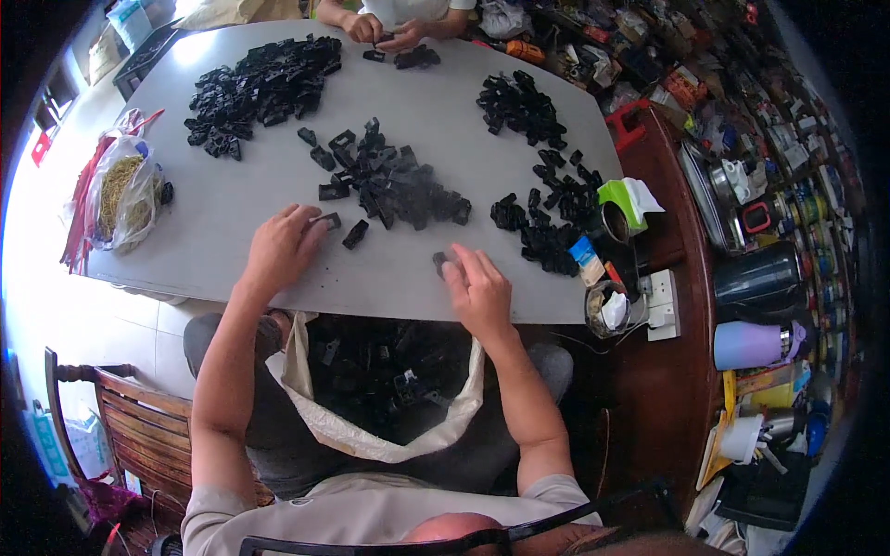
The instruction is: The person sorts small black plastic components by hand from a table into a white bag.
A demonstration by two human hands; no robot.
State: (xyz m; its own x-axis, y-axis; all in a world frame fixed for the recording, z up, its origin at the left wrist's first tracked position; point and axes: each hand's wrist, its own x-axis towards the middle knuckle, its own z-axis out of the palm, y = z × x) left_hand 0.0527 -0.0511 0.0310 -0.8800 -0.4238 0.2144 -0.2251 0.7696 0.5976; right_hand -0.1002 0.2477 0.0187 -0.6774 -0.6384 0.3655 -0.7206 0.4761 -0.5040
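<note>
At the near left part of the grey table (269, 176), my left hand (281, 246) has its fingertips closed on a small black plastic part (330, 221). My right hand (480, 292), near the front edge, pinches another black plastic part (439, 264) between thumb and fingers; the fingers partly cover it. A single black part (354, 233) lies loose just right of my left hand. Beyond both hands spreads a loose pile of similar black parts (399, 185). In my lap, below the table edge, sits an open white woven sack (315, 422) with many black parts inside.
More black piles lie at the far left (264, 88), far right (521, 107) and right (556, 213). A clear bag of yellowish strands (125, 195) stands left. Across the table, another person's hands (385, 35) handle parts. Right are a tissue box (623, 202), a jar (607, 310) and a power strip (662, 306).
</note>
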